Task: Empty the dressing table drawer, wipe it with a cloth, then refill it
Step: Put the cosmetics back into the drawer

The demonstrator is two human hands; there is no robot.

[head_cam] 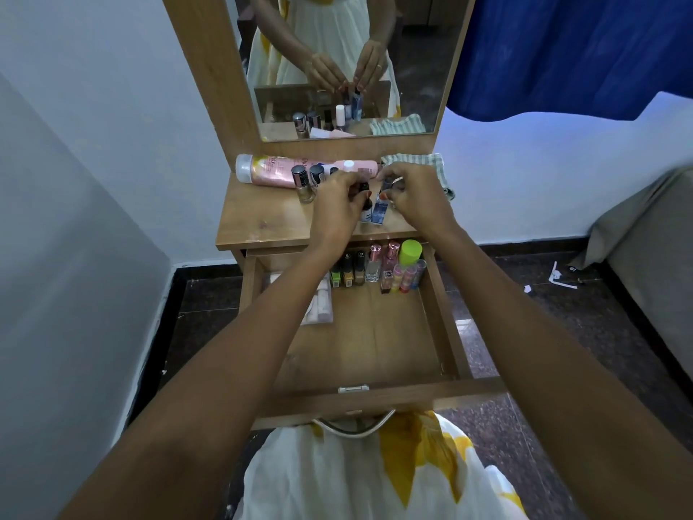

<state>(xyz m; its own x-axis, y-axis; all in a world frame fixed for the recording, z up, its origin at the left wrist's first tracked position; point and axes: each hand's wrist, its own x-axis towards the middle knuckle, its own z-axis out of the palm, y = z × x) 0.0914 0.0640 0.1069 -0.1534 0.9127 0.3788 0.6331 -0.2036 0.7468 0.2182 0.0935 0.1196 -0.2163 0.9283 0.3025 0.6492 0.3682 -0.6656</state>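
Observation:
The wooden drawer [378,397] is pulled out below the dressing table top [270,219]. At its back stand several small bottles [375,266] and a green-capped bottle [410,252]; a clear packet [321,304] lies at its left. On the table top my left hand [337,208] is closed on a small dark-capped bottle [364,208]. Right beside it, my right hand [412,195] grips a small blue bottle [379,212]. A pink tube [277,172] lies along the back, with two silver-capped bottles [304,183] in front. A striped cloth [420,163] sits at the back right.
A mirror [352,65] rises behind the table top and reflects my hands and the bottles. A blue curtain [573,54] hangs at the right. A grey-covered bed or seat [648,249] stands at the far right; paper scraps lie on the dark floor [562,279].

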